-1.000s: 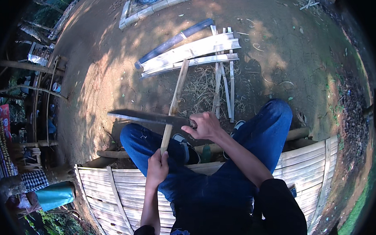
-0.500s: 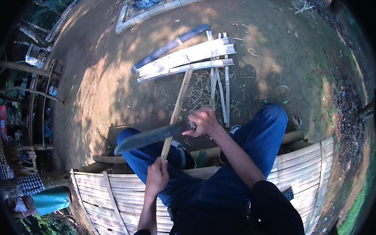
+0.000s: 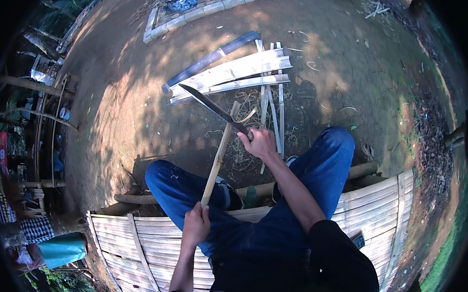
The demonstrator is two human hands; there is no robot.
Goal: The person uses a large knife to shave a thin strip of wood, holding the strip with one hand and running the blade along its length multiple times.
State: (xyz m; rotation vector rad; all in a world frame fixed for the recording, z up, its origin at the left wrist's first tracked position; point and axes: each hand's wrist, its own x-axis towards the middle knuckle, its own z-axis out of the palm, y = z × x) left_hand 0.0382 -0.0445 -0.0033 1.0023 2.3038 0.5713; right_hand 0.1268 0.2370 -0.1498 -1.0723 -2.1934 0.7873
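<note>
One dark long-bladed knife (image 3: 211,106) across one pale, narrow bamboo strip (image 3: 215,167)

The bamboo strip slants away from the seated person, its near end between the knees and its far end out over the bare brown earth (image 3: 154,105). The left hand (image 3: 195,224) is clamped around the near end, thumb along the top. The right hand (image 3: 260,144), apart from the left, is closed on the knife's handle, just to the right of the strip's far part. From there the blade runs across the strip near its far end, its tip pointing beyond the strip to the left. A thin, pale curled shaving (image 3: 249,115) juts out to the right of the strip, beside the blade.

Beyond the strip's far end lie broad, whitish split bamboo pieces (image 3: 236,68), and past these a dark blue-grey bamboo length (image 3: 209,62). To the right of the strip, several slim, pale bamboo laths (image 3: 281,107) lie on the ground, roughly lengthwise; loose, tangled straw-coloured shavings (image 3: 248,99) are scattered between them and the strip. Much farther beyond the strip is a low border of grey blocks (image 3: 202,14).

Blue denim trouser legs (image 3: 323,163) flank the strip's near half. Behind its near end spreads a slatted, pale bamboo platform (image 3: 160,243), on which the person sits.
</note>
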